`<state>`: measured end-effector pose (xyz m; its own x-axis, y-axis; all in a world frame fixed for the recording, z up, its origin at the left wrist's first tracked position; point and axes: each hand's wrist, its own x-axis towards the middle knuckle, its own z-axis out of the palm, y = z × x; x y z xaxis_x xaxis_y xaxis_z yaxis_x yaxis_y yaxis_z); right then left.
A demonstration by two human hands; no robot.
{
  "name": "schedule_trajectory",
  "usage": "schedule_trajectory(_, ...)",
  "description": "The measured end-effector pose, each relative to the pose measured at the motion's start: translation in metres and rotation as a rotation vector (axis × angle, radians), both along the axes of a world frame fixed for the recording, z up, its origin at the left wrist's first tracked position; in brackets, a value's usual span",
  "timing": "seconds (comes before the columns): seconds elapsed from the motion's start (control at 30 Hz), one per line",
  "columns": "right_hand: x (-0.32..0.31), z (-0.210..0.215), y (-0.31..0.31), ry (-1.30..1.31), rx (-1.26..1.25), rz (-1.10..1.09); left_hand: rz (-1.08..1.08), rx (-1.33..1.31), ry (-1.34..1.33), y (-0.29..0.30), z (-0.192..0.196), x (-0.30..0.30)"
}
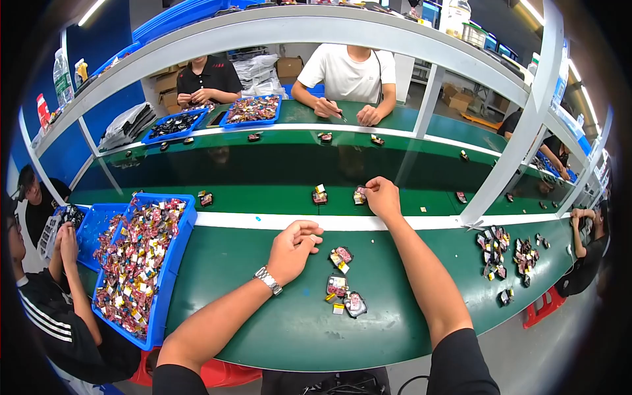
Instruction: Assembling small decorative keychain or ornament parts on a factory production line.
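Observation:
My right hand (pixel 384 197) reaches over the white strip to the green belt, thumb and fingertips closed on a small black-and-pink electronic part (pixel 359 195). My left hand (pixel 296 249), a metal watch on its wrist, hovers over the near green tabletop with loosely curled fingers and nothing visible in it. Just right of it lies one similar part (pixel 341 257) with a yellow-and-white piece attached. Below that, two more sit close together: a pink-faced one (pixel 337 285) and a black-cased one (pixel 355 304). Another part (pixel 319 195) rests on the belt, left of my right hand.
A blue tray (pixel 172 270) heaped with small pink, white and yellow parts stands at left. Clusters of black parts (pixel 494 250) lie at right. A grey shelf beam (pixel 316 29) and post (pixel 513 145) frame the belt. Co-workers sit opposite and at both sides.

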<state>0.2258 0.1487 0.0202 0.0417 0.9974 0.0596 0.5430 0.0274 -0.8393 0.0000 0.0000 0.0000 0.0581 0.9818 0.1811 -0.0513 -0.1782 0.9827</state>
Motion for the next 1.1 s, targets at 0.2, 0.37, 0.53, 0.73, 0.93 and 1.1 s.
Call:
schedule_trajectory(0.2,-0.065,-0.001,-0.023,-0.305,0.460,0.097,-0.031,-0.021,0.041,-0.003,0.000,-0.003)
schedule_trajectory(0.37,-0.095,-0.015,-0.031,-0.551,0.401,0.059,0.019,-0.012,0.067,0.000,0.002,-0.005)
schedule_trajectory(0.53,-0.076,-0.012,-0.034,-0.239,0.394,0.161,0.184,-0.029,-0.009,0.008,0.002,-0.017)
schedule_trajectory(0.73,-0.048,0.005,-0.124,-0.004,0.450,0.532,-0.107,-0.247,-0.152,0.011,0.013,-0.034)
schedule_trajectory(0.93,-0.041,0.018,-0.135,-0.076,0.499,0.704,-0.429,-0.303,-0.067,0.011,0.022,-0.043)
schedule_trajectory(1.1,-0.036,0.009,-0.128,-0.084,0.621,0.617,-0.426,-0.330,-0.120,0.009,0.016,-0.036)
